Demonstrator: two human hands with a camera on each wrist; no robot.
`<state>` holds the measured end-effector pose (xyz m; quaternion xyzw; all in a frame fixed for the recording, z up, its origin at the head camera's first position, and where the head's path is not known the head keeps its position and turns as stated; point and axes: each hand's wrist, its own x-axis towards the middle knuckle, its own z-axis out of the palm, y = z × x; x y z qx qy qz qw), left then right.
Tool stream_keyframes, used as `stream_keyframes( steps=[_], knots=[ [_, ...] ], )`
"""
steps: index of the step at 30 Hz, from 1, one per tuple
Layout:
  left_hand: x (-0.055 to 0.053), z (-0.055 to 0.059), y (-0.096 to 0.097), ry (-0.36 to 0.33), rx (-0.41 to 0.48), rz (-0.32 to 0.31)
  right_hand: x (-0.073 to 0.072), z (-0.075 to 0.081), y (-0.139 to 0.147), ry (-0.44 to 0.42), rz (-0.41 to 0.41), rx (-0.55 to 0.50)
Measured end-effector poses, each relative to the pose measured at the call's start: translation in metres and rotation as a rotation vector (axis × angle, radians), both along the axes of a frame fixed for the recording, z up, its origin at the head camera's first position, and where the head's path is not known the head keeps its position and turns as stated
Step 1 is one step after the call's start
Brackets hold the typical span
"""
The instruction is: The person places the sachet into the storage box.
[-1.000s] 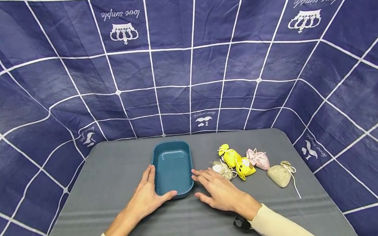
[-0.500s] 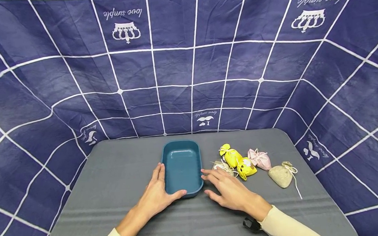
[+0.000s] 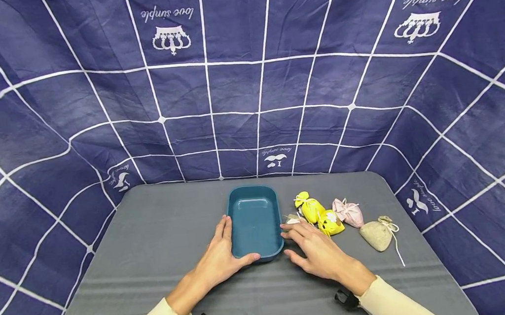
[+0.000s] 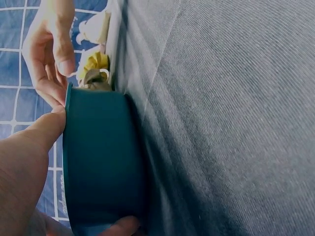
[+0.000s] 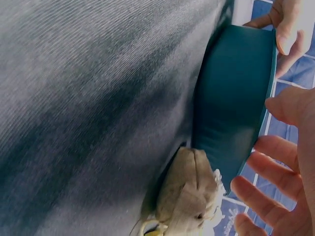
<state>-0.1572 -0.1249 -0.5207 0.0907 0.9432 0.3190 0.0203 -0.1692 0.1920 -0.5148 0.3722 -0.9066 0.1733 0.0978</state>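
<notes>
A teal rectangular tray (image 3: 256, 231) sits upright on the table, with nothing inside it. Around its near-left corner lies my left hand (image 3: 218, 259), its straight fingers along the left wall and the thumb on the near rim. At the right rim is my right hand (image 3: 320, 253), fingers extended and spread, fingertips at or very close to the tray's edge. A beige drawstring pouch (image 5: 184, 191) lies under and beside the right hand, mostly hidden in the head view. Just beyond it are a yellow pouch (image 3: 311, 211) and a yellow patterned pouch (image 3: 330, 223).
A pink pouch (image 3: 348, 213) and a larger beige pouch (image 3: 376, 235) with a trailing white cord lie farther right. The grey cloth-covered table (image 3: 164, 224) ends at a blue, white-lined fabric wall (image 3: 229, 90) at the back and sides.
The tray has slid right along the table, with both hands moving along with it. It is now closer to the pouches, and the right hand covers more of the near beige pouch.
</notes>
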Motion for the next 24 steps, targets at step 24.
stream_keyframes(
  steps=[24],
  knots=[
    [-0.004,0.001,0.019,0.031,-0.001,-0.025,-0.006,0.0,0.016,0.075,0.004,-0.052]
  ],
)
